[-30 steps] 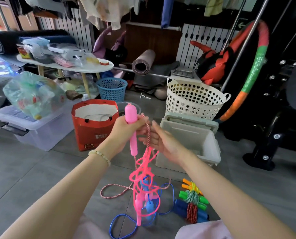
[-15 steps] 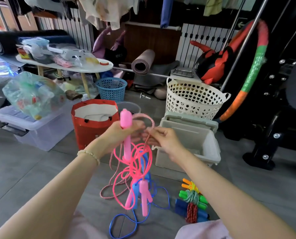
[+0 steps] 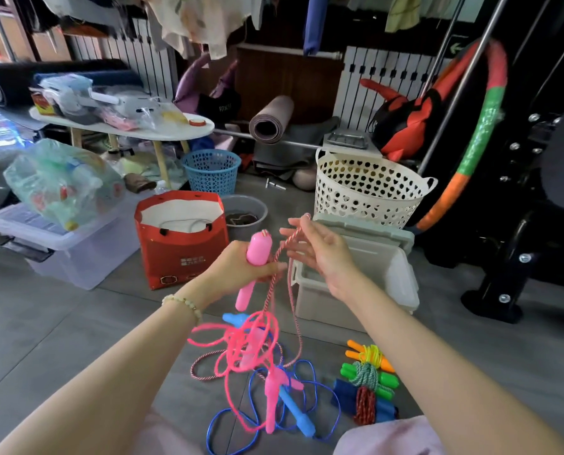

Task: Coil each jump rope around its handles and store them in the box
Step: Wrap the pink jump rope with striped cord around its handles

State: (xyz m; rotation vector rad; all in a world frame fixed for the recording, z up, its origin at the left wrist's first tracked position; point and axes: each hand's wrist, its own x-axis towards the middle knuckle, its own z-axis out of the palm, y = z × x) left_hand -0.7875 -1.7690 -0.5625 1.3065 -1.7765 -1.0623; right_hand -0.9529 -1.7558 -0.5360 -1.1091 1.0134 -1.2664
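Observation:
My left hand (image 3: 234, 272) grips a pink handle (image 3: 257, 251) upright at chest height. From the handle's top a pink-and-white twisted rope (image 3: 282, 254) loops up to my right hand (image 3: 323, 254), which holds it between thumb and forefinger with the other fingers spread. The rope falls to the floor into a tangle with a pink plastic rope (image 3: 241, 349), a second pink handle (image 3: 270, 399) and a blue rope with blue handles (image 3: 298, 413). An open white box (image 3: 392, 284) stands just behind my right hand. Three coiled ropes lie to the right: orange (image 3: 369, 354), green (image 3: 369, 379), dark blue (image 3: 366, 403).
A red paper bag (image 3: 182, 254) and a grey bowl (image 3: 244, 213) stand behind my left hand. A cream perforated basket (image 3: 369, 188) is behind the box, a blue basket (image 3: 211, 170) farther back. A clear storage bin (image 3: 60, 254) is left; a black gym machine (image 3: 517, 257) is right.
My right hand has drawn the twisted rope up and to the right and spread its fingers. The pink handle tilted slightly. The pink tangle and lower handle have sunk to the floor.

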